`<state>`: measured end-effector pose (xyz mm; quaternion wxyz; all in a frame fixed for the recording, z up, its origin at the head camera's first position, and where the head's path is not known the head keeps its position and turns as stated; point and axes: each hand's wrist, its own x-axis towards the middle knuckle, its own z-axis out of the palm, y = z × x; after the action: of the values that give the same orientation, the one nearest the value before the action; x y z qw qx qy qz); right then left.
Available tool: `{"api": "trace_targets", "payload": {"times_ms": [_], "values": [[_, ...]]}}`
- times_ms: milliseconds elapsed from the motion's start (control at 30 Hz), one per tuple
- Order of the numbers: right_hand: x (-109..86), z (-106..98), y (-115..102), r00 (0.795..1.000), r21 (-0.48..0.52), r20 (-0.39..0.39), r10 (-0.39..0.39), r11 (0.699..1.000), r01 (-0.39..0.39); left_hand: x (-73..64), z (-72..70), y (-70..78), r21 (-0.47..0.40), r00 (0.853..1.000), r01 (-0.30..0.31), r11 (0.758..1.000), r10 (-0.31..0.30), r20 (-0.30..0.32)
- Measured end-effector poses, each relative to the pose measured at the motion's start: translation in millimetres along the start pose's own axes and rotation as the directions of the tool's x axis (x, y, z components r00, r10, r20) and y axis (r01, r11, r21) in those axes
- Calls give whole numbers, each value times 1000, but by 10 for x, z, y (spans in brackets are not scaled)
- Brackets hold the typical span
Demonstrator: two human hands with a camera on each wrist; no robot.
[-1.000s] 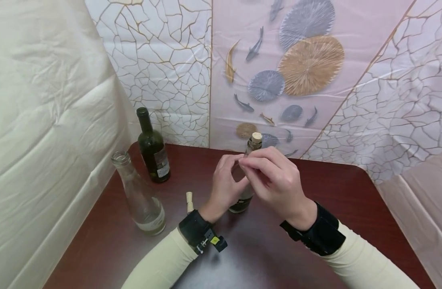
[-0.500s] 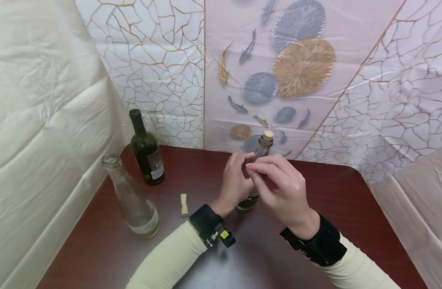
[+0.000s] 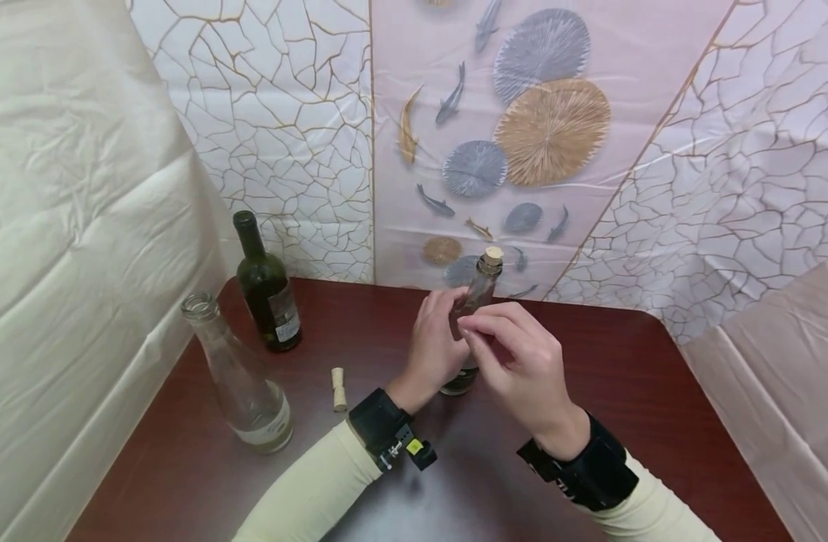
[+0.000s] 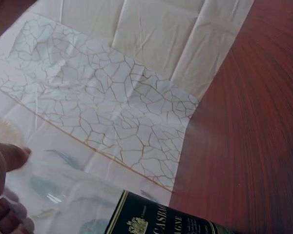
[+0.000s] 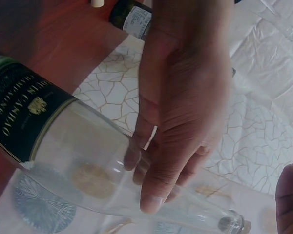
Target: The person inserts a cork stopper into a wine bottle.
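Note:
In the head view, a clear glass champagne bottle (image 3: 483,287) stands upright with a cork (image 3: 493,254) in its mouth. My left hand (image 3: 436,350) grips it around the side, fingers partly hidden behind the glass. The right wrist view shows that left hand (image 5: 180,126) on the bottle's clear shoulder, above the dark-green label (image 5: 27,109). My right hand (image 3: 522,361) is in front of the bottle, fingers curled and fingertips meeting the thumb, with nothing visible between them. Whether it touches the glass cannot be told. Only its fingers (image 5: 289,197) appear at the right wrist view's edge.
A green wine bottle (image 3: 261,282) stands at the table's back left, with a clear open bottle (image 3: 241,384) before it. A light cork piece, narrow at its middle (image 3: 339,389), is left of my left hand. Patterned sheets (image 3: 299,150) hang around the dark red table (image 3: 610,354).
The bottle has shifted right against the backdrop in my left hand's grip. My right hand has followed slightly to the right, still curled. The view has turned a little to the right.

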<state>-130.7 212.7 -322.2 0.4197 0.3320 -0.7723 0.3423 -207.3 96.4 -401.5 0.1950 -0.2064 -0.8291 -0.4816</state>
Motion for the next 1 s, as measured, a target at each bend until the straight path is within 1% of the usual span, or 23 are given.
{"api": "trace_targets", "payload": {"times_ms": [67, 133, 267, 333, 400, 500, 633, 733, 767, 867, 1000], "values": [[-28, 28, -1, 1000, 8, 0, 22, 1000, -22, -44, -51, -16, -1, 1000, 16, 1000, -16, 22], [-57, 58, -3, 999, 19, -2, 46, 999, -46, -100, -98, -45, -5, 999, 28, 1000, -28, 29], [-121, 114, -4, 996, 29, -3, 94, 995, -94, -242, -214, -122, 20, 1000, 12, 1000, -11, -12], [-161, 144, -6, 993, 33, -8, 121, 992, -121, -337, -308, -162, 45, 1000, -1, 999, 2, -29], [-211, 171, -6, 989, 37, -9, 150, 988, -149, -452, -425, -201, 60, 999, -9, 998, 11, -31], [-297, 215, 1, 983, 52, -13, 185, 981, -184, -649, -614, -268, 77, 1000, -12, 997, 13, -7], [-450, 321, 5, 973, 98, 3, 230, 968, -230, -962, -841, -417, 112, 999, -44, 993, 42, 27], [-573, 414, -2, 962, 139, 20, 271, 952, -271, -1190, -969, -536, 137, 998, -57, 989, 53, 33], [-617, 451, -7, 958, 152, 23, 284, 947, -285, -1258, -1007, -573, 147, 998, -55, 988, 51, 28], [-752, 569, -21, 943, 182, 44, 329, 926, -332, -1437, -1111, -661, 169, 1000, -18, 985, 17, 6], [-913, 725, -40, 917, 193, 81, 391, 896, -399, -1585, -1196, -755, 185, 999, 41, 982, -38, -21]]}}
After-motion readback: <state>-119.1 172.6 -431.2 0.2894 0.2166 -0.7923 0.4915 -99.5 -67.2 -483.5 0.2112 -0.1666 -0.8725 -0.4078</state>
